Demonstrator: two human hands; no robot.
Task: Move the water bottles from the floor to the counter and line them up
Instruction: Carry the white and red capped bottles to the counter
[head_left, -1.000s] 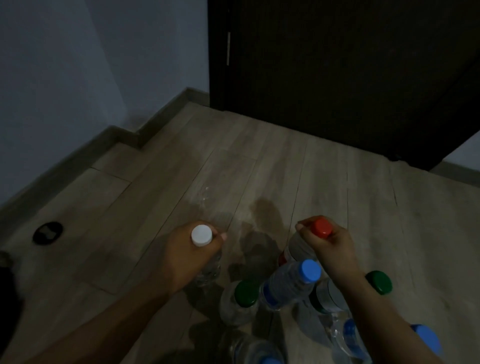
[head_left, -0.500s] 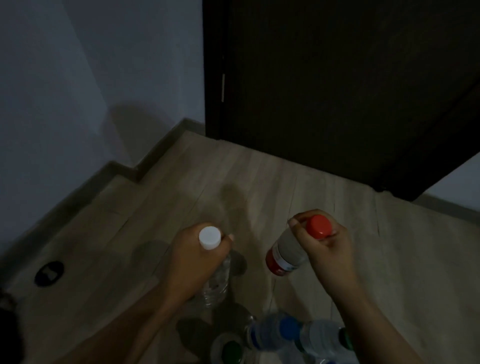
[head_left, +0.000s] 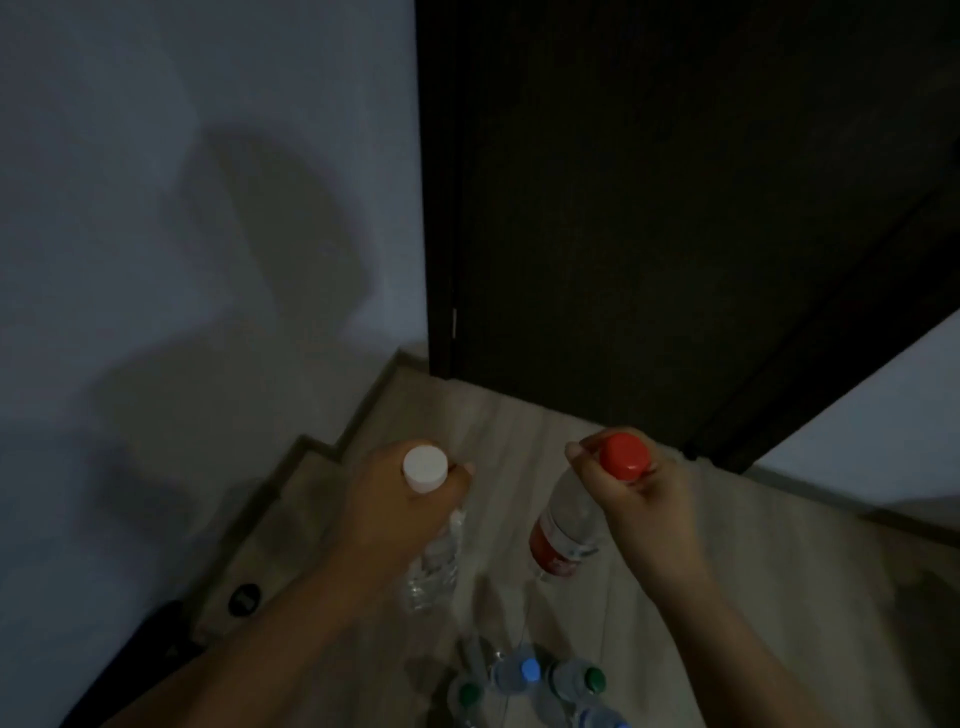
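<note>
My left hand (head_left: 400, 512) grips the neck of a clear bottle with a white cap (head_left: 425, 467), which hangs well above the floor. My right hand (head_left: 641, 499) grips the neck of a bottle with a red cap (head_left: 623, 456) and a red label (head_left: 551, 552), also lifted clear of the floor. Far below, at the bottom edge, several bottles stand together on the wooden floor: one with a blue cap (head_left: 529, 669), two with green caps (head_left: 594, 679) (head_left: 470, 693). No counter is in view.
A dark door (head_left: 649, 208) fills the upper right, with a pale wall (head_left: 182, 208) on the left and a skirting board along the floor. A small black round object (head_left: 244, 598) lies on the floor near the wall. A dark shape sits at the lower left.
Both hands have lifted their bottles off the floor and upward. The view has risen, so the floor bottles look smaller and sit lower in the frame.
</note>
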